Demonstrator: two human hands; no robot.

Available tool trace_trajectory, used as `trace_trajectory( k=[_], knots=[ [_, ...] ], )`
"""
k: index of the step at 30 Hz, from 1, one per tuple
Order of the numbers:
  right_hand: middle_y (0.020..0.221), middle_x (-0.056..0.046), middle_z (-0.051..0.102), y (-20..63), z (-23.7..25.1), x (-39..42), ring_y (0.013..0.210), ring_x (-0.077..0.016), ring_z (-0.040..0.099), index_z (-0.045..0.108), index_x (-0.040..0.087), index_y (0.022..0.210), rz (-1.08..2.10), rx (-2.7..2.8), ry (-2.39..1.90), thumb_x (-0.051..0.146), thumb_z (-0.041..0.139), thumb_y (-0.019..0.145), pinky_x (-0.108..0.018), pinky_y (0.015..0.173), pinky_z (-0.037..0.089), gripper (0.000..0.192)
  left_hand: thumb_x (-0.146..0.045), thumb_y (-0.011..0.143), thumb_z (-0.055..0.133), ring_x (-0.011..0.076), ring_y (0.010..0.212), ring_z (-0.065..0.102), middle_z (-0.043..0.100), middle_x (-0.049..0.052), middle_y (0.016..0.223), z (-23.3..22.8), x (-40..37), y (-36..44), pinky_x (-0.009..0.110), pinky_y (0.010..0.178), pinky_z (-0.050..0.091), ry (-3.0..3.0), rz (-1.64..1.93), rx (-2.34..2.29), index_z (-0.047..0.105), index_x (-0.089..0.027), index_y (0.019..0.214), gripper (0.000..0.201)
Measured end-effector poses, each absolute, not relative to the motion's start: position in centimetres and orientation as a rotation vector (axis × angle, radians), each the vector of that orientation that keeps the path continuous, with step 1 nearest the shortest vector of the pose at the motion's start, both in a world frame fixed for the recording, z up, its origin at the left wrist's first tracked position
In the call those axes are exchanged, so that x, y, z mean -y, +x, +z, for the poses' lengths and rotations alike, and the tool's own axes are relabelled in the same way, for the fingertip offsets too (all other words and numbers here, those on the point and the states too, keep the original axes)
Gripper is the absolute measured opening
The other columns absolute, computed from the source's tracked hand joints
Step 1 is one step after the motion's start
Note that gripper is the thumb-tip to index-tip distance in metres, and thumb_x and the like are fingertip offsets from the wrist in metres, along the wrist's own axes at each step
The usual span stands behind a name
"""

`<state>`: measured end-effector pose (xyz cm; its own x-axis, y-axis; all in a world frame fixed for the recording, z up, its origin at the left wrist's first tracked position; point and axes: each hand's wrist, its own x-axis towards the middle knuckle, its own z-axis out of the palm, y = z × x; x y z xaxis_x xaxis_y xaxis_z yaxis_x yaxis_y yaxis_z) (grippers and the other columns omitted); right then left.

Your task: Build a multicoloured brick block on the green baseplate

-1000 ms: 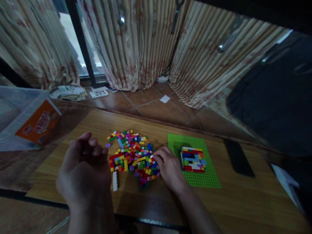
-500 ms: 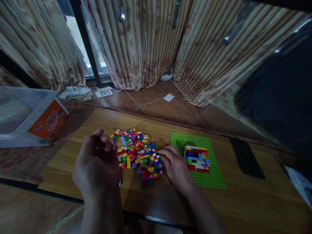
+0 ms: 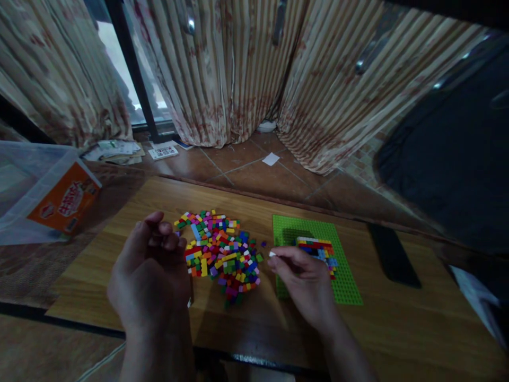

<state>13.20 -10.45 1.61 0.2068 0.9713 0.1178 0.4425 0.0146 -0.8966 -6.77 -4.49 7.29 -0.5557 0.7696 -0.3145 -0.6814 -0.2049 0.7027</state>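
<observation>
Pinched between the thumb and fingers of my right hand [image 3: 308, 281] is a small white toy brick [image 3: 272, 254]. That hand is over the left part of a green baseplate [image 3: 345, 265] and partly hides a hollow structure of coloured bricks [image 3: 318, 244] built on it. A loose pile of many-coloured bricks [image 3: 222, 254] lies between my hands on the table. My left hand [image 3: 149, 270] is raised at the pile's left side, palm turned up and fingers curled in. Whether anything is inside those fingers is hidden.
The wooden table [image 3: 238, 329] has a dark phone-like slab [image 3: 392, 254] right of the baseplate. A clear plastic bin [image 3: 47, 196] with an orange label stands at the left. Beyond the far edge are a tiled floor, papers [image 3: 115, 151] and striped curtains [image 3: 238, 74].
My right hand has moved right from the pile's edge toward the baseplate, and a white brick now shows in its fingertips. My left hand keeps its curled pose. The view has shifted slightly.
</observation>
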Motion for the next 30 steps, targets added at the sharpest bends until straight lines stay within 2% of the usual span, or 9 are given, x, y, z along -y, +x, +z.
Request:
trace_trajectory(
  k=[3,6,12,22,30],
  knots=[
    [0.084,-0.002,0.073,15.6,2.1,10.9,0.074,-0.0170,0.068,0.073,0.022,0.088,0.675,1.199,-1.579,0.031,0.069,0.079,-0.030,0.067,0.055,0.013,-0.011,0.077,0.056,0.0059,0.051,0.041,0.047,-0.001,0.060,7.2,4.5,-6.7,0.018,0.047,0.032,0.140,1.896,-1.023,0.063,-0.008,0.074,0.008],
    [0.096,-0.005,0.072,18.6,2.2,11.2,0.085,-0.0188,0.068,0.073,0.021,0.089,0.594,1.123,-1.599,0.031,0.069,0.078,-0.033,0.075,0.056,0.015,-0.008,0.076,0.057,0.0052,0.052,0.041,0.046,-0.002,0.059,7.1,4.6,-6.6,0.017,0.047,0.032,0.159,1.880,-1.007,0.064,-0.008,0.074,0.007],
    [0.103,-0.006,0.070,21.5,1.6,11.6,0.093,-0.0199,0.066,0.072,0.022,0.094,0.441,1.389,-1.724,0.032,0.061,0.085,-0.036,0.083,0.054,0.017,-0.008,0.076,0.058,0.0056,0.051,0.041,0.049,-0.002,0.061,6.7,4.5,-6.0,0.017,0.047,0.036,0.221,1.848,-1.044,0.066,-0.008,0.078,0.009],
    [0.097,-0.008,0.071,20.8,1.4,10.9,0.088,-0.0203,0.067,0.071,0.020,0.089,0.240,1.670,-1.792,0.028,0.053,0.089,-0.033,0.077,0.054,0.020,-0.004,0.077,0.056,0.0052,0.049,0.040,0.049,-0.001,0.059,6.6,4.3,-5.6,0.014,0.043,0.035,0.231,1.827,-1.064,0.066,-0.007,0.077,0.011],
    [0.093,-0.007,0.070,20.6,1.3,10.6,0.085,-0.0199,0.067,0.073,0.021,0.086,0.254,1.633,-1.820,0.028,0.054,0.087,-0.032,0.075,0.054,0.021,-0.006,0.078,0.058,0.0047,0.050,0.039,0.048,-0.002,0.061,6.4,4.4,-5.8,0.013,0.043,0.035,0.286,1.803,-1.033,0.066,-0.008,0.078,0.008]
  ],
)
